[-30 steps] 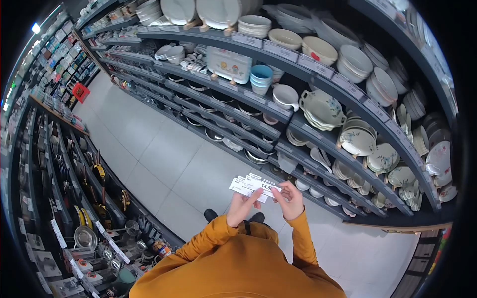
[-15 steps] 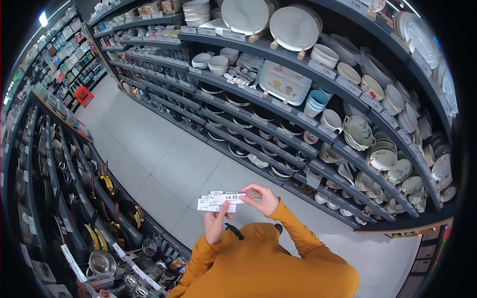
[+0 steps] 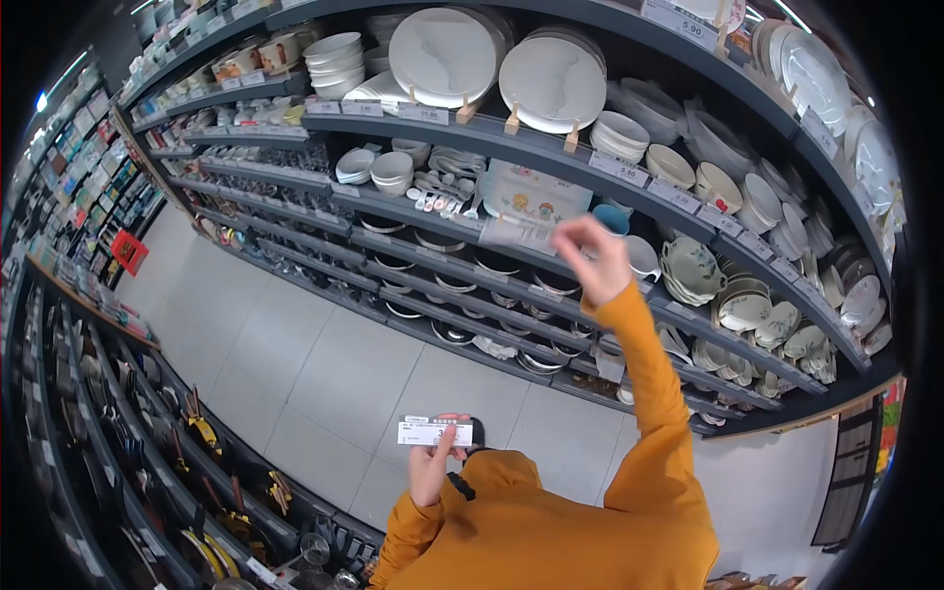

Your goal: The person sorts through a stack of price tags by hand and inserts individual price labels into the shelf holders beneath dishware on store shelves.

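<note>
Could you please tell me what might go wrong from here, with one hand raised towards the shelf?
The right hand is close to a blue cup and could knock it.
The blurred paper slip at its fingertips might brush the patterned tray.
The left hand grips the printed labels near one end, so one might slip out.

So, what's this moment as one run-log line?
left hand: holding printed white paper | right hand: holding blurred white label | nearby: pale cartoon-print tray

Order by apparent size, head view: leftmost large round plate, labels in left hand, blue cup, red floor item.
Largest: leftmost large round plate
Next: labels in left hand
Smallest: blue cup and red floor item, too alike to rank
</note>
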Motion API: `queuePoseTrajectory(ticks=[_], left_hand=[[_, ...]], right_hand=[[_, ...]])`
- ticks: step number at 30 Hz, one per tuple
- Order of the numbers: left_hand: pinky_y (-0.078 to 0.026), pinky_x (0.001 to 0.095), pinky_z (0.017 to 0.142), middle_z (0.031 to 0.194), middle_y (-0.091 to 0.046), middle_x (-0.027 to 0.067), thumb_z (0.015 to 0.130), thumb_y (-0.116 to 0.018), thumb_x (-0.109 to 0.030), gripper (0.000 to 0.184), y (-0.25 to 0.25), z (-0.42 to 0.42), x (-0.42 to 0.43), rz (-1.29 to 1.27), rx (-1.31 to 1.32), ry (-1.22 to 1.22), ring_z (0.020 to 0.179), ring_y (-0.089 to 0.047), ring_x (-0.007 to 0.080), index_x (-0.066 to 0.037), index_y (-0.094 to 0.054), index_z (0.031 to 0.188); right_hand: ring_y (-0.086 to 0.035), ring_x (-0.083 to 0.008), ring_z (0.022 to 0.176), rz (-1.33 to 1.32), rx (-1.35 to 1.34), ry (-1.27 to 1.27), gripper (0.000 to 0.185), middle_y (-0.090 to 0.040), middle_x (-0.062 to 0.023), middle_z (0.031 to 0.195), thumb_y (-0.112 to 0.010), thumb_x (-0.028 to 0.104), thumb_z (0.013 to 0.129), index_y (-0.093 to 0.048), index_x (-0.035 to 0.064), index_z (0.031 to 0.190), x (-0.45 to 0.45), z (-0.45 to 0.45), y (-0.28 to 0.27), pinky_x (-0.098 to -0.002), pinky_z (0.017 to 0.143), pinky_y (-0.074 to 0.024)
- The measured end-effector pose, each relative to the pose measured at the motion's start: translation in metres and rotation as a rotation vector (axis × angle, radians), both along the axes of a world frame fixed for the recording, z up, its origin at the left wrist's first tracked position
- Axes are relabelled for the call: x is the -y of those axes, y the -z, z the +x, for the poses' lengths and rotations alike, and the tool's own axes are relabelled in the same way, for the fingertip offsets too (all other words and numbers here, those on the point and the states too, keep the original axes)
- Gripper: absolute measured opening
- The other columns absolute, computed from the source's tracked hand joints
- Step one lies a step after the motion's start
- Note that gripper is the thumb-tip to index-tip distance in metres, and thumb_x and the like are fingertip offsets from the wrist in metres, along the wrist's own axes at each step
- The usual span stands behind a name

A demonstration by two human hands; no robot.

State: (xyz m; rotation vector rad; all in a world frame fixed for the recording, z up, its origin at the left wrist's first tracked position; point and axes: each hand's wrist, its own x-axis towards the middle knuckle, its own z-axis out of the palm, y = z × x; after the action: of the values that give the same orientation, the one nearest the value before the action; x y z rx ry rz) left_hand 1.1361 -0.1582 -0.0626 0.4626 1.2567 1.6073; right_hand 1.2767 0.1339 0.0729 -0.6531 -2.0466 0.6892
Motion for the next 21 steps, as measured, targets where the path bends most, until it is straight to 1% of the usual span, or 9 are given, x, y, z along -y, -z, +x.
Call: queuePoseTrajectory(ticks=[1,3,4,6,10,13,16,19,21], left_hand=[[-0.047,0.0251,0.060,0.110,-0.064,0.0146,0.094,-0.053,-0.010,0.025,0.000,-0.002,-0.010,0.003,0.013,0.016,0.065,-0.053,0.0105,0.004,-0.052,0.114],[-0.047,0.0250,0.060,0.110,-0.064,0.0145,0.094,-0.053,-0.011,0.025,0.006,-0.009,-0.033,0.008,0.001,0.050,0.065,-0.053,0.0104,0.004,-0.052,0.114],[-0.047,0.0249,0.060,0.110,-0.064,0.0145,0.094,-0.053,-0.011,0.025,0.008,-0.015,-0.043,0.009,-0.006,0.064,0.065,-0.053,0.0104,0.004,-0.052,0.114],[-0.047,0.0231,0.059,0.108,-0.064,0.0124,0.095,-0.052,-0.012,0.024,0.007,-0.025,-0.062,0.020,-0.005,0.058,0.064,-0.054,0.0091,0.004,-0.053,0.113],[-0.047,0.0226,0.058,0.108,-0.065,0.0113,0.095,-0.052,-0.012,0.024,0.007,-0.054,-0.106,0.051,-0.049,0.044,0.063,-0.054,0.0084,0.004,-0.054,0.113],[-0.048,0.0228,0.058,0.109,-0.064,0.0117,0.095,-0.052,-0.012,0.025,-0.001,-0.068,-0.131,0.066,-0.051,0.020,0.063,-0.054,0.0084,0.004,-0.054,0.114],[-0.048,0.0231,0.059,0.110,-0.064,0.0120,0.095,-0.052,-0.012,0.026,0.002,-0.076,-0.148,0.069,-0.039,0.039,0.064,-0.054,0.0084,0.004,-0.053,0.115],[-0.048,0.0234,0.060,0.110,-0.064,0.0125,0.095,-0.053,-0.013,0.027,0.003,-0.080,-0.164,0.082,-0.041,0.087,0.064,-0.054,0.0085,0.004,-0.052,0.115],[-0.048,0.0235,0.060,0.110,-0.064,0.0121,0.095,-0.053,-0.013,0.026,0.003,-0.081,-0.173,0.084,-0.028,0.108,0.064,-0.054,0.0085,0.004,-0.052,0.115]], right_hand=[[-0.067,-0.0162,0.078,0.126,0.018,0.089,0.013,-0.067,-0.0100,0.083,-0.064,0.007,0.086,-0.060,-0.0003,0.096,-0.028,-0.003,-0.015,-0.0275,0.074,-0.0511],[-0.068,-0.0176,0.077,0.192,-0.086,0.172,0.011,-0.068,-0.0105,0.083,-0.063,0.006,0.085,-0.060,-0.0005,0.093,-0.075,-0.016,-0.038,-0.0279,0.072,-0.0514],[-0.068,-0.0185,0.077,0.302,-0.086,0.182,0.010,-0.068,-0.0111,0.083,-0.063,0.006,0.085,-0.059,-0.0003,0.093,-0.102,-0.022,-0.042,-0.0281,0.072,-0.0516],[-0.068,-0.0191,0.077,0.291,-0.066,0.195,0.011,-0.068,-0.0116,0.083,-0.063,0.006,0.085,-0.058,-0.0006,0.092,-0.145,-0.033,-0.045,-0.0284,0.072,-0.0521],[-0.068,-0.0188,0.076,0.144,0.115,0.108,0.013,-0.067,-0.0116,0.083,-0.064,0.008,0.085,-0.057,-0.0006,0.092,-0.187,-0.047,-0.045,-0.0284,0.071,-0.0523],[-0.067,-0.0184,0.076,0.053,0.185,0.009,0.014,-0.066,-0.0103,0.082,-0.063,0.009,0.086,-0.056,0.0000,0.093,-0.190,-0.050,-0.046,-0.0286,0.070,-0.0525],[-0.066,-0.0159,0.074,-0.094,0.087,-0.003,0.016,-0.065,-0.0097,0.082,-0.062,0.011,0.088,-0.057,0.0009,0.099,-0.195,-0.051,-0.045,-0.0280,0.070,-0.0522],[-0.065,-0.0157,0.073,-0.146,0.047,0.026,0.020,-0.065,-0.0109,0.084,-0.062,0.011,0.088,-0.060,0.0020,0.105,-0.187,-0.049,-0.052,-0.0275,0.069,-0.0521],[-0.065,-0.0165,0.074,-0.055,0.146,0.029,0.020,-0.065,-0.0120,0.086,-0.062,0.009,0.088,-0.062,0.0023,0.106,-0.189,-0.044,-0.051,-0.0276,0.069,-0.0521]])
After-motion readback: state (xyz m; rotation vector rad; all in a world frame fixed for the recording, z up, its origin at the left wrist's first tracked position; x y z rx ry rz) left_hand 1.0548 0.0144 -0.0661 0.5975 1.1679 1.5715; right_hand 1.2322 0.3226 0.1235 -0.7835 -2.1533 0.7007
